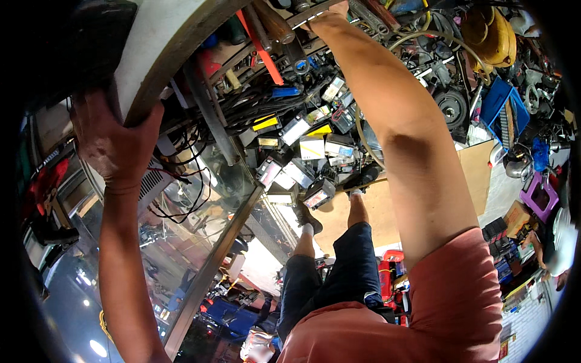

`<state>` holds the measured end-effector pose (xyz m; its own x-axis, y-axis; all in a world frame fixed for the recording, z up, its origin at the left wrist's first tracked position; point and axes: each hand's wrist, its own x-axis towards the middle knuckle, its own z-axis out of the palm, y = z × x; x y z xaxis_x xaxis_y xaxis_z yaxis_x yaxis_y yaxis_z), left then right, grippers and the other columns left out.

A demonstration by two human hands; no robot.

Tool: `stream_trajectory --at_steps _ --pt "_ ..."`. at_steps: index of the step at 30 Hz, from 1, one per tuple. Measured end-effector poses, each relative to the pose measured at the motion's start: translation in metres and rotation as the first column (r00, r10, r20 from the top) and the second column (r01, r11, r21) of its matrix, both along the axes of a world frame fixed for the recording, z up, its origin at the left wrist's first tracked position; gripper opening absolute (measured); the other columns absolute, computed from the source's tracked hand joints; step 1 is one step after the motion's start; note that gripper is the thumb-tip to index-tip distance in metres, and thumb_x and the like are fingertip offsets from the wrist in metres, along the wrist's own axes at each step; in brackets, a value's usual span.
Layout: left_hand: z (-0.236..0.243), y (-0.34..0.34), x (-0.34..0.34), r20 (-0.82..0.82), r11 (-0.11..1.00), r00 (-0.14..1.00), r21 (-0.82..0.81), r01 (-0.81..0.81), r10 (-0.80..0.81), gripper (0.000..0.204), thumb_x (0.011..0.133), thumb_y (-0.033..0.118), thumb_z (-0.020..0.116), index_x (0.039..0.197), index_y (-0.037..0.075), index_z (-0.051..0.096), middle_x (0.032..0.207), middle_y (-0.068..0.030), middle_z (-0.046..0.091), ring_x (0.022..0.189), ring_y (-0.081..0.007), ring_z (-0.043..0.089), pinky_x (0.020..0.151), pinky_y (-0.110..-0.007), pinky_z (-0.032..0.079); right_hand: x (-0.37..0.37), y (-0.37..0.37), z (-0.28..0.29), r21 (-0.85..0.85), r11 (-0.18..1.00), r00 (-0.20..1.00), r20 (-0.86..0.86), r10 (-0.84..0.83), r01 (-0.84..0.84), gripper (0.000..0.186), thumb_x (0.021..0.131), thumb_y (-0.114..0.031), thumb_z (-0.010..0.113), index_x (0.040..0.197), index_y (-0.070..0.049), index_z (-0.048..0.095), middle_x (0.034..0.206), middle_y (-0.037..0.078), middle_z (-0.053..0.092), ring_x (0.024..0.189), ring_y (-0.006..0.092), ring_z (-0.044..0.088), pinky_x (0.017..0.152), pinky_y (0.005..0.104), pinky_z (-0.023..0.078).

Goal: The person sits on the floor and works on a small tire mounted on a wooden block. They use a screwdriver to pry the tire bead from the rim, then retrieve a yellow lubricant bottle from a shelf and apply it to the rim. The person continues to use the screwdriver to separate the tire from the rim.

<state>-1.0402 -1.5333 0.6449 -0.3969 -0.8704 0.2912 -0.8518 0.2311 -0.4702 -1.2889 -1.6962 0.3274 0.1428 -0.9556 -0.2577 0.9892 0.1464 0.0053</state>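
At the upper left, my left hand (118,136) is closed around the dark lower edge of a pale, curved panel (163,42). The thumb shows on the near side of that edge, and part of the hand lies in shadow. My right arm stretches up to the top edge of the view, where my right hand (327,17) is at a rack of hand tools beside a thin metal bar (311,13). Its fingers are mostly hidden. Close by hang a wooden-handled tool (275,23), a red flat strip (263,51) and several spanners (370,19).
Below the rack lie black cables (242,109) and a pile of boxed batteries (311,147). A glass case with a metal frame edge (212,272) stands at the left. Cardboard (363,209) lies underfoot. To the right are a yellow container (490,36), a blue tray (505,112) and a purple stool (540,196).
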Motion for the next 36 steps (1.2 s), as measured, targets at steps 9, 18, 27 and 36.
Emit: stream_trajectory --at_steps 9,18,27,36 --pt "-0.003 0.004 0.006 0.006 0.993 0.994 0.038 -0.112 0.112 0.095 0.067 0.038 0.089 0.147 0.004 0.051 0.136 -0.0255 0.056 0.124 -0.0489 0.057 0.103 -0.060 0.050 0.013 0.010 -0.023 0.250 0.955 0.981 -0.152 -0.123 0.158 0.048 0.105 -0.048 0.046 0.137 -0.015 0.059 0.133 0.006 0.066 0.116 0.0279 0.064 0.100 0.0485 0.052" --pt "0.001 0.005 0.001 -0.024 0.992 0.994 0.072 -0.105 0.107 0.091 0.069 0.038 0.091 0.143 0.003 0.053 0.136 -0.0243 0.057 0.124 -0.0469 0.058 0.095 -0.058 0.056 0.018 0.001 -0.022 0.268 0.940 0.959 -0.241 -0.148 0.212 0.063 0.109 -0.060 0.040 0.156 -0.017 0.045 0.154 0.006 0.053 0.135 0.0268 0.054 0.117 0.0481 0.045" --pt "0.000 0.008 0.009 -0.039 0.990 0.993 0.089 -0.109 0.112 0.107 0.066 0.041 0.091 0.154 0.002 0.044 0.151 -0.0313 0.048 0.135 -0.0538 0.050 0.112 -0.060 0.045 0.027 -0.007 -0.023 0.236 0.953 0.960 -0.245 -0.134 0.193 0.062 0.107 -0.060 0.044 0.152 -0.017 0.050 0.151 0.006 0.056 0.134 0.0263 0.056 0.115 0.0470 0.047" --pt "0.000 0.005 0.005 -0.027 0.999 1.000 0.044 -0.006 0.007 0.093 0.071 0.041 0.091 0.144 0.000 0.052 0.138 -0.0287 0.057 0.128 -0.0514 0.056 0.109 -0.060 0.047 0.018 -0.013 -0.020 0.182 0.974 0.960 -0.268 -0.083 0.135 0.059 0.106 -0.058 0.048 0.147 -0.017 0.055 0.147 0.006 0.059 0.132 0.0262 0.058 0.113 0.0464 0.049"
